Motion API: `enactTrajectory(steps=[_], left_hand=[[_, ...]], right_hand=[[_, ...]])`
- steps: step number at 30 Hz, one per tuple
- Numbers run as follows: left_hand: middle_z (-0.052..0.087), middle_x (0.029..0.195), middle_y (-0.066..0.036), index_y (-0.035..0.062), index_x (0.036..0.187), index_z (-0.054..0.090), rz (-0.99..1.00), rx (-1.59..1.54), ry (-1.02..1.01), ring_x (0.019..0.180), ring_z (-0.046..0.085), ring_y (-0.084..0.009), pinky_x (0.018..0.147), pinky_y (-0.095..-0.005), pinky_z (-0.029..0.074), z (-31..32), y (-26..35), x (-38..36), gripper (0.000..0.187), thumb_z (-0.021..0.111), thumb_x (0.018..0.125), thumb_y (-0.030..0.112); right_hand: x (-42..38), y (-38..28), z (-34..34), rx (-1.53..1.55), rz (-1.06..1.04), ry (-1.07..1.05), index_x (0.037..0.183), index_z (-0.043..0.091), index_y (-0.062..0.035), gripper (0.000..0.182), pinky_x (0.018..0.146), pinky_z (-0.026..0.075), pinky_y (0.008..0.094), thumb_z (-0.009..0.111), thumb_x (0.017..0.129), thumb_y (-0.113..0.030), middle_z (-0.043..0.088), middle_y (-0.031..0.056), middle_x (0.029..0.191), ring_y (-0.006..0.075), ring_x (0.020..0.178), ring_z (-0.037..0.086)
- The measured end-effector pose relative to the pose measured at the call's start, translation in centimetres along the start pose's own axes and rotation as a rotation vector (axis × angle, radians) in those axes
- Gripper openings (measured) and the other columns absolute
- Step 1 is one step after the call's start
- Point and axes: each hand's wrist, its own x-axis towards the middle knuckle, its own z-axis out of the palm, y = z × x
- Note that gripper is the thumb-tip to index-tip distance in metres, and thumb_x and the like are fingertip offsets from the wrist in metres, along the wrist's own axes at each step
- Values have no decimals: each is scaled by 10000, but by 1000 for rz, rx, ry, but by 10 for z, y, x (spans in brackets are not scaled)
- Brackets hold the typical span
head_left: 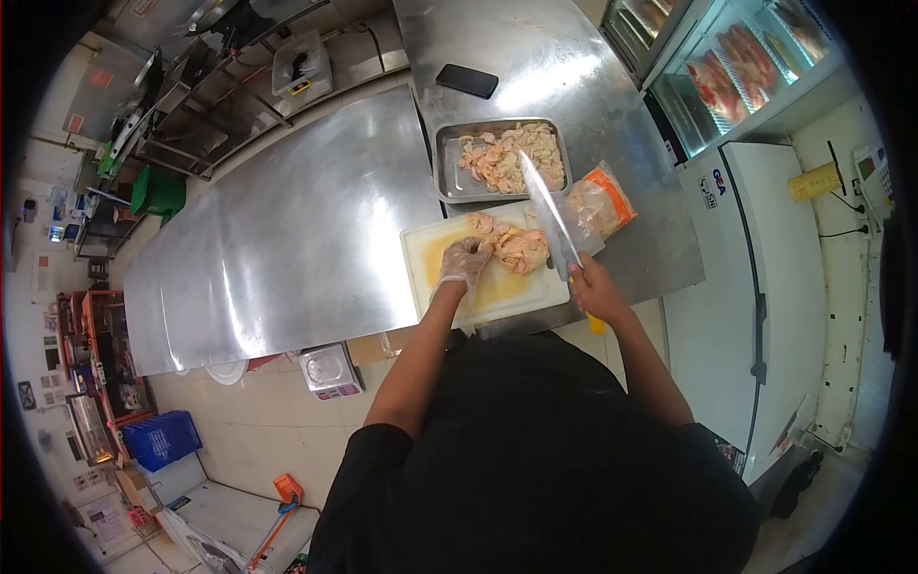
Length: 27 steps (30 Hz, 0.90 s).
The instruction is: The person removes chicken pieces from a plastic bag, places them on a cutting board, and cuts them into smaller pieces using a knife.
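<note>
My left hand point(465, 264), in a clear plastic glove, rests over the white cutting board point(419, 251). Its bent fingers pinch the near-left edge of a piece of raw chicken point(523, 252). Wrapped round the yellow handle of a large kitchen knife point(549, 208) is my right hand point(591, 286), at the board's right edge. The blade is raised, pointing up and away to the left, to the right of the chicken. Yellowish liquid stains the board. Just beyond it, a metal tray point(446, 178) holds many cut chicken pieces point(502, 161).
A plastic bag with an orange band point(602, 203) lies right of the board and tray. On the steel table point(316, 182) a black phone point(467, 81) lies behind the tray. A white freezer point(717, 287) stands at the right, and a lit display fridge point(736, 77) is behind it.
</note>
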Motion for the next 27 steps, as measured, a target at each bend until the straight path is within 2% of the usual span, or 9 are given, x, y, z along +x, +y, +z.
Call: enactTrajectory(steps=[2, 4, 6, 9, 10, 17, 22, 25, 27], left_hand=[[710, 834, -140, 68, 989, 720, -155, -138, -95, 747, 668, -304, 711, -397, 515, -2, -13, -14, 316, 681, 824, 335], [625, 658, -4, 27, 843, 699, -214, -526, -57, 567, 518, -79, 524, -267, 431, -3, -22, -29, 291, 702, 878, 316], [628, 659, -8, 30, 827, 688, -146, -399, 11, 561, 518, -83, 525, -270, 434, 8, -56, -26, 291, 704, 873, 317], [645, 659, -51, 60, 821, 690, -153, -247, 115, 569, 563, -133, 549, -312, 458, 0, -47, -42, 286, 695, 854, 344], [659, 658, -89, 87, 832, 703, -226, -225, 141, 582, 607, -180, 572, -351, 479, -5, -42, -48, 284, 684, 840, 370], [656, 652, -73, 83, 808, 690, -341, -248, 177, 587, 618, -188, 573, -349, 484, -19, -54, -69, 252, 683, 814, 335], [695, 783, -140, 81, 896, 704, -300, 219, 151, 729, 667, -259, 689, -369, 521, -37, -37, -71, 271, 667, 799, 331], [699, 907, -166, 117, 864, 708, -357, 251, 139, 831, 668, -337, 715, -417, 526, -38, -41, -66, 244, 653, 790, 342], [701, 876, -154, 107, 856, 705, -378, 185, 159, 795, 671, -311, 702, -400, 529, -40, -43, -67, 244, 673, 778, 336]], right_hand=[[-2, -2, 12, -38, 5, -63, 960, 462, 1, 205, 442, 449, 367, 469, 1005, -198, 549, 122, 609, 208, 456, 560], [0, 4, 28, -80, 9, -131, 981, 472, 15, 220, 478, 469, 398, 470, 1002, -204, 573, 153, 628, 265, 482, 582], [10, 21, 49, -401, -258, -159, 1063, 485, 36, 251, 621, 488, 496, 465, 990, -203, 618, 237, 713, 421, 633, 618], [14, 4, 67, -401, -105, -254, 1008, 474, 22, 214, 695, 443, 518, 479, 979, -190, 604, 293, 764, 484, 793, 583], [17, 9, 72, -405, -112, -267, 1008, 474, 22, 214, 695, 443, 518, 479, 979, -190, 604, 293, 764, 484, 793, 583], [15, 20, 103, -574, -153, -340, 991, 454, 11, 199, 678, 444, 569, 455, 981, -188, 608, 294, 736, 480, 730, 599], [20, 18, 105, -693, -105, -306, 994, 449, 3, 201, 679, 463, 574, 423, 985, -196, 616, 283, 722, 483, 723, 610], [20, 17, 103, -739, -85, -258, 994, 452, 3, 210, 671, 476, 571, 410, 986, -203, 621, 274, 720, 473, 714, 619], [20, 17, 104, -779, -76, -246, 996, 460, 8, 212, 665, 486, 567, 409, 983, -198, 627, 272, 722, 464, 707, 626]])
